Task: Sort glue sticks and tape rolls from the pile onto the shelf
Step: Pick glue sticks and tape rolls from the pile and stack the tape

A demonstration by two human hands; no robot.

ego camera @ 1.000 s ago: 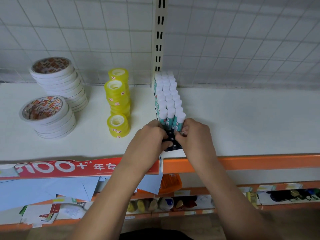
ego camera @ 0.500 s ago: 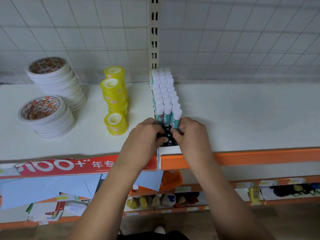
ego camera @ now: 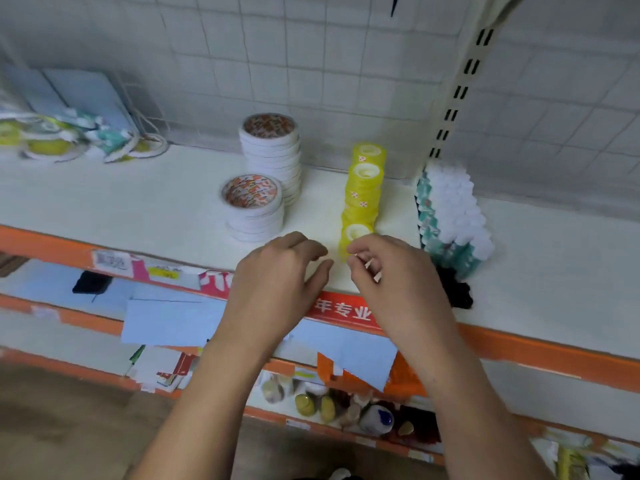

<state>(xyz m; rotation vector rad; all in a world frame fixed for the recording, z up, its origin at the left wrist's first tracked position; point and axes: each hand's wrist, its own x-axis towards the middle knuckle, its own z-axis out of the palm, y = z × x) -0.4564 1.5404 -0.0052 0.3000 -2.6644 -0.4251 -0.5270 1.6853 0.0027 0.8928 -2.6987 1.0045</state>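
White shelf (ego camera: 138, 202). Left hand (ego camera: 277, 275) and right hand (ego camera: 398, 275) loosely curled, holding nothing. Pile (ego camera: 76, 140): rolls likely light, rigid; pinch rims. Glue sticks (ego camera: 450, 216) smooth, tippy.

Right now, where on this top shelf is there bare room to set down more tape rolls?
The widest bare patch of the shelf lies between the mixed pile at far left and the white tape stacks. More room lies right of the glue sticks. It is crowded between the white stacks, the yellow tape rolls and the glue sticks.
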